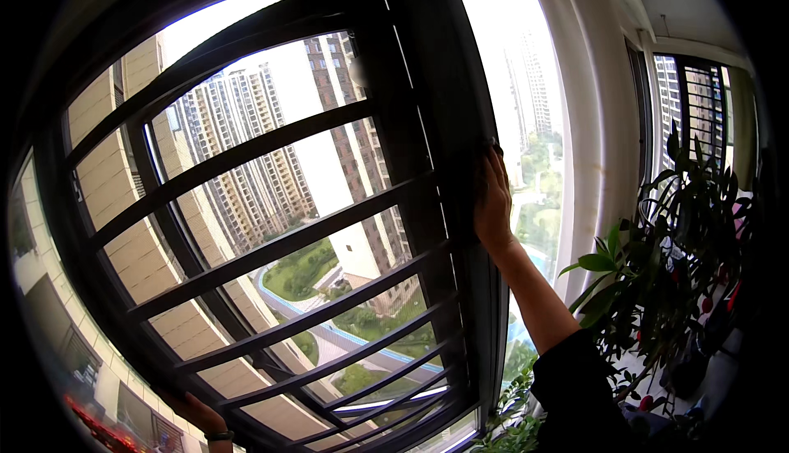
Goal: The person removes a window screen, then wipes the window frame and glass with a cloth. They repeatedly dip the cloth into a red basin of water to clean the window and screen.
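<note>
A large dark window frame with horizontal guard bars (296, 225) stands tilted across the view, buildings and greenery showing through it. My right hand (494, 203) lies on the thick dark upright post (456, 114) at the frame's right side, fingers pointing up; what its fingertips touch is in shadow. Low at the left, my left hand (200, 413), with a dark band (219, 435) at the wrist, rests against the lower left edge of the dark frame. Its fingers are partly lost in the dark, so its grip cannot be told.
A pale curtain (592, 114) hangs right of the post. Leafy potted plants (672, 255) crowd the right side, with more green leaves (518, 400) below my right arm. Something red and blurred (102, 425) lies at the lower left. Another barred window (704, 111) stands far right.
</note>
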Tool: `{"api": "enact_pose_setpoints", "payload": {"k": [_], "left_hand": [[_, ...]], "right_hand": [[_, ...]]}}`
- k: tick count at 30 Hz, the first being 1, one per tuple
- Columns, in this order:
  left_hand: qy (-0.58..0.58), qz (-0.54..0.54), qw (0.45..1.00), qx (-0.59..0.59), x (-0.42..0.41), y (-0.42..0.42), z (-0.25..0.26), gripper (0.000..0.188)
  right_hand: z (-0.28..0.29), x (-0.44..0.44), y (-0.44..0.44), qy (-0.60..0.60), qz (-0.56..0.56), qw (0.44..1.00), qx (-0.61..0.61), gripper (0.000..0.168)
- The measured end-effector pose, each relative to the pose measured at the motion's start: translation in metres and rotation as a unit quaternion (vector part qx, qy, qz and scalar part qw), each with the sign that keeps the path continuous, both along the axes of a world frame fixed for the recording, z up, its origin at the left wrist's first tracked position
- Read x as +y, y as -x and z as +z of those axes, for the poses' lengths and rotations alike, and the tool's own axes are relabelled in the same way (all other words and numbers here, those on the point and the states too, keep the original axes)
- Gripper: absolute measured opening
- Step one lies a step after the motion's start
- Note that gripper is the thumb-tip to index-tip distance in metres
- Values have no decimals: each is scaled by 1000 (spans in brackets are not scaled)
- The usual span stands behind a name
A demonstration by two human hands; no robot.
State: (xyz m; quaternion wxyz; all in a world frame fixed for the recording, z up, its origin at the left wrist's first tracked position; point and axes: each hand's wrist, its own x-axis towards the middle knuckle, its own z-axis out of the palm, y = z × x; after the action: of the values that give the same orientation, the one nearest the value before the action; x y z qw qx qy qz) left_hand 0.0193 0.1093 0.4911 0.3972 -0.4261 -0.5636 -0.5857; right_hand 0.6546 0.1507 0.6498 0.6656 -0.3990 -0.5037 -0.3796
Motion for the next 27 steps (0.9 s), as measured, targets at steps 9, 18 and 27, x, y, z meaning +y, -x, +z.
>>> {"api": "enact_pose_setpoints", "payload": {"k": [9,18,27], "left_hand": [[3,-44,999,0,-3,-15,5,67],[10,-43,999,-3,-7,-9,5,68],[-2,-39,999,-9,-1,-18,5,71]], "right_hand": [[206,6,51,-83,-13,994,-70,35],[167,3,189,-84,47,916,-389,39],[217,7,99,-125,-148,974,-117,39]]}}
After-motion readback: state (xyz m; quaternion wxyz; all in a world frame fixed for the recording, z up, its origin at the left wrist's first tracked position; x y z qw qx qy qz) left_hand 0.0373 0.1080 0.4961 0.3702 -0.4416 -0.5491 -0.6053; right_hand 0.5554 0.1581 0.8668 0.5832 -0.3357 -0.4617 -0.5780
